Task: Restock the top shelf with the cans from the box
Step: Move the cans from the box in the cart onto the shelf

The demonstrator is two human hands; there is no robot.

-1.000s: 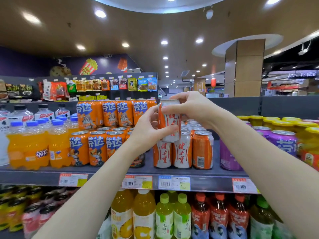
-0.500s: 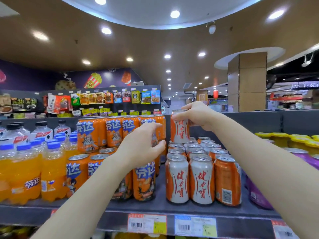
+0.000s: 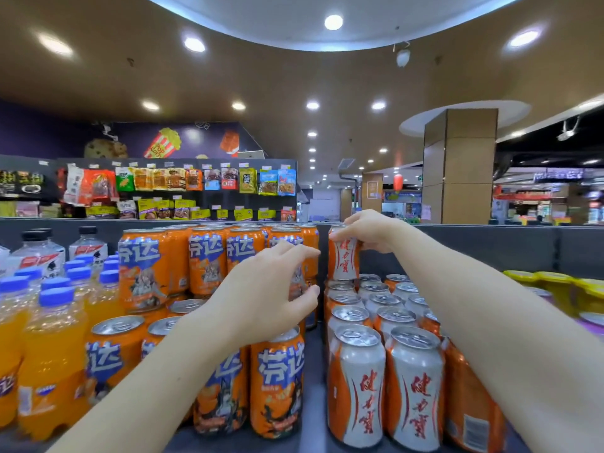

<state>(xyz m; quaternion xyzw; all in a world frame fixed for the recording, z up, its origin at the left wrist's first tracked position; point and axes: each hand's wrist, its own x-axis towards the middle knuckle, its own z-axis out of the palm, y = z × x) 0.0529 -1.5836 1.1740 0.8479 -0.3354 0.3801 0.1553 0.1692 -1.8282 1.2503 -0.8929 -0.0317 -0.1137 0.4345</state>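
An orange-and-white can [image 3: 343,258] stands on top of the back row of like cans [image 3: 379,308] on the top shelf [image 3: 313,371]. My right hand [image 3: 367,232] grips its upper rim from above, fingers curled round the top. My left hand [image 3: 268,292] hovers in front of the orange soda cans [image 3: 277,380], fingers loosely curved and holding nothing. The box is not in view.
Stacked orange soda cans [image 3: 209,256] fill the shelf's left half, with orange drink bottles [image 3: 52,354] further left. Yellow and purple cans [image 3: 555,289] stand at the right. A grey back panel [image 3: 490,246] rises behind the shelf.
My right hand carried the can back and set it on the rear row. My left hand let go of it and drew back toward me. The view moved closer to the shelf.
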